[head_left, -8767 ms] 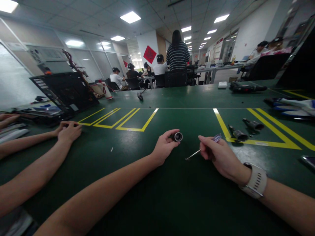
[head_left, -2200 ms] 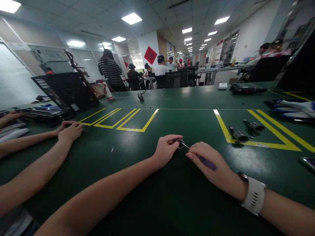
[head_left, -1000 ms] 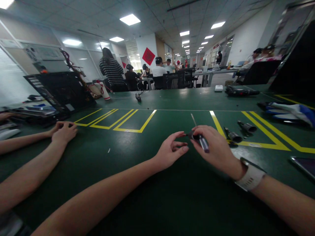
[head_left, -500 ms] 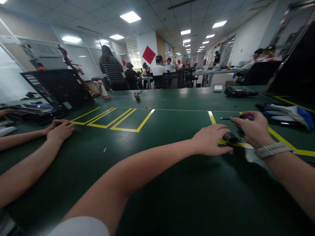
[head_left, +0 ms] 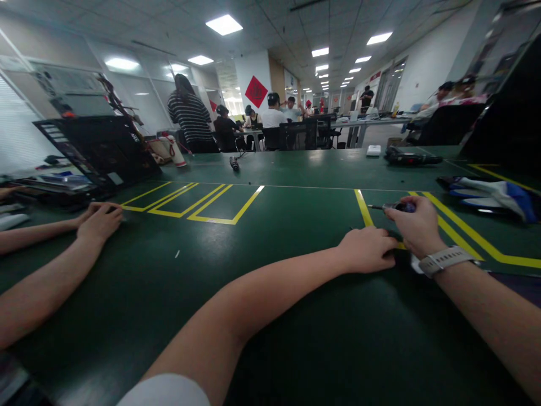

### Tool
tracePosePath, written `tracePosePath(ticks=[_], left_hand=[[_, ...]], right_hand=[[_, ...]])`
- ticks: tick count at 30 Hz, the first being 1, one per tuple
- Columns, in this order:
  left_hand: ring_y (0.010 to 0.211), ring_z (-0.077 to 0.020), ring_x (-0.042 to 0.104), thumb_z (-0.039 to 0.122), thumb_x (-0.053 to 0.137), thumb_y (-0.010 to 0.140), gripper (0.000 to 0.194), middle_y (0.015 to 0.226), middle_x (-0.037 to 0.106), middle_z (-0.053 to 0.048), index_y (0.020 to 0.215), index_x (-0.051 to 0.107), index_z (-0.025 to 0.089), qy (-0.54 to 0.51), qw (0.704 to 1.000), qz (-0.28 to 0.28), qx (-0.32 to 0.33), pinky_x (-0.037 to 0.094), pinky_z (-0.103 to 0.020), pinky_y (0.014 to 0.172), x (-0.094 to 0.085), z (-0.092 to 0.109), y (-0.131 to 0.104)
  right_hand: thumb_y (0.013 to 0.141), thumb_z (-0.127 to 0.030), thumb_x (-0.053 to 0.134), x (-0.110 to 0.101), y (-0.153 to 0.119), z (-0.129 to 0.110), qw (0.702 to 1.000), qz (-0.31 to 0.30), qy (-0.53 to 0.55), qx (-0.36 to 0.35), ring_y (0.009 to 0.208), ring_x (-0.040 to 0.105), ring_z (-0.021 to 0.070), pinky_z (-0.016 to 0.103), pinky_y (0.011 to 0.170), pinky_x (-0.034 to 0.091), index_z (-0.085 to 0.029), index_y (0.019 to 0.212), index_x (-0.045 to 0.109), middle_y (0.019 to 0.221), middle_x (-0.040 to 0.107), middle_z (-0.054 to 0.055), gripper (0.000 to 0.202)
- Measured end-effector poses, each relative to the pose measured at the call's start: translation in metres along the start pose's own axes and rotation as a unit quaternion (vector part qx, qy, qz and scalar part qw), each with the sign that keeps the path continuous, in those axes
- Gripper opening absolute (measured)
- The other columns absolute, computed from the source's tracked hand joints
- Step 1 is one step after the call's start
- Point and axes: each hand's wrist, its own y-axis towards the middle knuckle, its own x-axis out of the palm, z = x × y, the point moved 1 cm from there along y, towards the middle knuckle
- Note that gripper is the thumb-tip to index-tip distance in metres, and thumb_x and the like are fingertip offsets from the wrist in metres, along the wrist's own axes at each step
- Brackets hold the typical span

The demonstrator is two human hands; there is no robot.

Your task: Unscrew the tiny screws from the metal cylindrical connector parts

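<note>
My right hand is closed around a small screwdriver with a dark purplish handle. Its thin metal shaft points left, above the yellow tape. Just left of it, my left hand rests low over the table, fingers curled down around a dark cylindrical piece that they now mostly cover. The two hands almost touch. A grey-banded watch sits on my right wrist, and something whitish shows under that wrist.
Yellow tape marks boxes on the green table. At right lie blue-and-white gloves; behind them are a black tool and a white box. Another person's hands rest at left. A small black object lies farther back.
My left hand's fingers have closed down over the dark cylinder, which was in plain view before. My right hand has shifted left with the screwdriver, nearer my left hand.
</note>
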Motion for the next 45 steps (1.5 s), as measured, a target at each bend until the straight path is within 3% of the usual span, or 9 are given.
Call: tracePosePath(ticks=[9, 14, 20, 24, 29, 32, 35, 40, 45], left_hand=[[0.076, -0.0137, 0.048, 0.027, 0.048, 0.086, 0.015, 0.085, 0.054, -0.003, 0.082, 0.056, 0.015, -0.036, 0.997, -0.06, -0.018, 0.038, -0.025, 0.062, -0.04, 0.016, -0.123], [0.08, -0.0149, 0.05, 0.03, 0.05, 0.086, 0.016, 0.091, 0.056, -0.005, 0.087, 0.057, 0.015, -0.055, 0.995, -0.065, -0.057, 0.039, -0.026, 0.067, -0.051, 0.02, -0.16], [0.103, -0.0228, 0.051, 0.034, 0.063, 0.077, 0.046, 0.113, 0.056, -0.011, 0.118, 0.052, 0.018, -0.191, 0.977, -0.049, -0.075, 0.041, -0.034, 0.087, -0.061, 0.013, -0.174], [0.108, -0.0226, 0.051, 0.023, 0.062, 0.078, 0.04, 0.114, 0.058, -0.011, 0.117, 0.054, 0.018, -0.245, 0.967, -0.04, -0.05, 0.037, -0.035, 0.095, -0.062, 0.005, -0.178], [0.104, -0.022, 0.053, 0.031, 0.064, 0.078, 0.035, 0.107, 0.063, -0.007, 0.11, 0.058, 0.02, -0.232, 0.968, 0.036, -0.092, 0.035, -0.036, 0.095, -0.059, -0.001, -0.177], [0.097, -0.0215, 0.054, 0.039, 0.063, 0.078, 0.035, 0.103, 0.064, -0.006, 0.106, 0.058, 0.019, -0.209, 0.951, 0.133, -0.186, 0.037, -0.037, 0.091, -0.054, -0.007, -0.179], [0.094, -0.0196, 0.055, 0.037, 0.062, 0.079, 0.036, 0.104, 0.061, -0.006, 0.11, 0.056, 0.019, -0.265, 0.903, 0.21, -0.265, 0.044, -0.034, 0.082, -0.046, -0.013, -0.182], [0.091, -0.0178, 0.058, 0.028, 0.064, 0.077, 0.042, 0.106, 0.059, -0.006, 0.117, 0.053, 0.02, -0.42, 0.821, 0.233, -0.309, 0.049, -0.032, 0.078, -0.032, -0.019, -0.182], [0.082, -0.0158, 0.06, 0.025, 0.065, 0.076, 0.044, 0.106, 0.058, -0.007, 0.118, 0.052, 0.019, -0.478, 0.787, 0.225, -0.317, 0.053, -0.029, 0.068, -0.03, -0.02, -0.181]], right_hand=[[0.087, -0.03, 0.055, 0.0, -0.018, -0.008, 0.989, -0.091, -0.115, 0.005, 0.095, 0.06, 0.0204, 0.041, 0.079, 0.05, -0.016, 0.114, 0.055, 0.113, 0.058, 0.008, 0.03], [0.087, -0.03, 0.056, 0.002, -0.02, -0.009, 0.981, -0.132, -0.138, -0.02, 0.098, 0.058, 0.0213, 0.043, 0.081, 0.049, -0.015, 0.113, 0.056, 0.115, 0.058, 0.008, 0.029], [0.073, -0.02, 0.068, -0.006, -0.027, -0.021, 0.991, -0.099, -0.079, -0.051, 0.106, 0.051, 0.0274, 0.045, 0.091, 0.038, -0.015, 0.1, 0.058, 0.112, 0.057, 0.012, 0.029], [0.074, -0.022, 0.059, -0.014, -0.046, -0.052, 0.994, -0.078, 0.036, -0.062, 0.096, 0.053, 0.0275, 0.044, 0.086, 0.037, -0.017, 0.092, 0.057, 0.101, 0.059, 0.012, 0.018], [0.084, -0.05, 0.038, -0.016, -0.079, -0.09, 0.941, -0.276, 0.195, -0.011, 0.045, 0.044, 0.0137, 0.035, 0.059, 0.045, -0.022, 0.052, 0.044, 0.046, 0.042, -0.003, 0.043], [0.08, -0.053, 0.047, -0.016, -0.094, -0.1, 0.872, -0.435, 0.225, 0.004, 0.037, 0.036, 0.0103, 0.034, 0.057, 0.046, -0.022, 0.039, 0.04, 0.035, 0.029, -0.007, 0.051], [0.077, -0.05, 0.056, -0.018, -0.102, -0.101, 0.809, -0.542, 0.227, 0.007, 0.038, 0.038, 0.0094, 0.029, 0.053, 0.043, -0.02, 0.036, 0.045, 0.035, 0.034, -0.006, 0.051], [0.08, -0.048, 0.054, -0.02, -0.106, -0.102, 0.773, -0.603, 0.197, -0.008, 0.039, 0.034, 0.0069, 0.022, 0.04, 0.024, -0.018, 0.041, 0.051, 0.043, 0.045, -0.003, 0.049], [0.081, -0.046, 0.053, -0.02, -0.108, -0.104, 0.772, -0.613, 0.164, -0.031, 0.037, 0.033, 0.0066, 0.023, 0.039, 0.022, -0.018, 0.043, 0.052, 0.041, 0.043, -0.004, 0.047]])
